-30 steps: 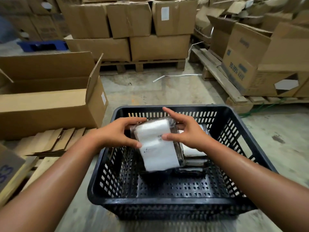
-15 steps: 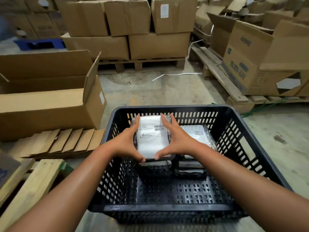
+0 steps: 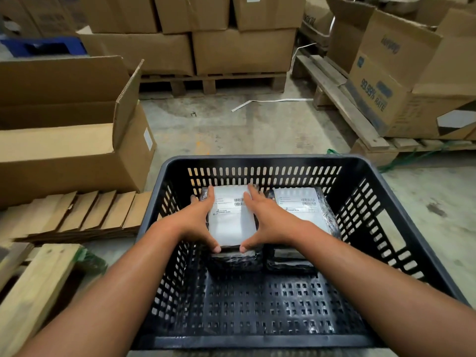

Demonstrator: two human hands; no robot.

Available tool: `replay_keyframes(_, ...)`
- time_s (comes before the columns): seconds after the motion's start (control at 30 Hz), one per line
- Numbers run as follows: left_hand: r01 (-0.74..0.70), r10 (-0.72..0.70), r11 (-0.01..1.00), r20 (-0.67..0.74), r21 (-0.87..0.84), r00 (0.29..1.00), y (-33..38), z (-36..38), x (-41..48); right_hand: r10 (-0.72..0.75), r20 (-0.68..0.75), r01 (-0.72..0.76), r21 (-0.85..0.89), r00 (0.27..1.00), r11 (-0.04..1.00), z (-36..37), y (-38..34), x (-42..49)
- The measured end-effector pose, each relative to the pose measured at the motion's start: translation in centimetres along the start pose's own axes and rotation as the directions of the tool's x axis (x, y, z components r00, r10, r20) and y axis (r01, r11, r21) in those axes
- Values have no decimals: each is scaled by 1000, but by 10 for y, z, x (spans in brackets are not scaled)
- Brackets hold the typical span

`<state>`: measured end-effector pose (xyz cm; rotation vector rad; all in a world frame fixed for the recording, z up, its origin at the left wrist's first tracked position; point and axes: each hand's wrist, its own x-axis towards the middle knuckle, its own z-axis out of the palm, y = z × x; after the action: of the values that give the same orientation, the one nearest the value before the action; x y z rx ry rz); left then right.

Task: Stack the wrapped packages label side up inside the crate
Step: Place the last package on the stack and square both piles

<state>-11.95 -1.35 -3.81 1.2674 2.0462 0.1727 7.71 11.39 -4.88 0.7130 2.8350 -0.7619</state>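
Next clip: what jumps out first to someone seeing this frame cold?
Two bare hands, the left hand and right hand, flank a white-labelled wrapped package atop a stack at the far end of a black slotted crate. A second labelled stack sits right beside it; cardboard boxes surround the floor.

package [image 3: 231, 217]: was tilted in the air 1 s ago, now flat on left stack, label up
left hand [image 3: 198, 222]: moved from package's near edge to left side
right hand [image 3: 268, 222]: now flat along right side
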Motion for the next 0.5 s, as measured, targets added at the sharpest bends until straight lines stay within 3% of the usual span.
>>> replay_keyframes(0.13,-34,34,999,10,15,999,-3,-4,11,-6,-54,-6,-222,999,975,5,12,2)
replay_keyframes(0.5,-61,61,998,28,-15,998,-4,-10,23,24,-94,-41,-180,995,983,21,28,6)
